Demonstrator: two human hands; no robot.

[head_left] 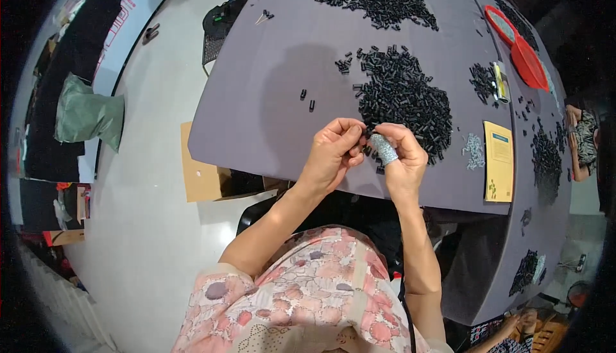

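My left hand [335, 151] and my right hand [405, 159] meet over the near edge of the table, fingertips almost touching. Both are closed in a pinch around a small black piece [366, 132], mostly hidden by the fingers. A silvery-grey wrap [384, 150] covers my right thumb. Just beyond my hands spreads a large pile of short black tube-like pieces [407, 96]. Two loose black pieces [312, 105] lie apart to the left of the pile.
Clear small pieces [473, 151] and a yellow booklet [499, 167] lie to the right. Red baskets [529, 64] stand farther off, near another black heap [385, 0]. An open cardboard box [204, 176] sits below the table's left edge. Other people's arms [581, 154] show at far right.
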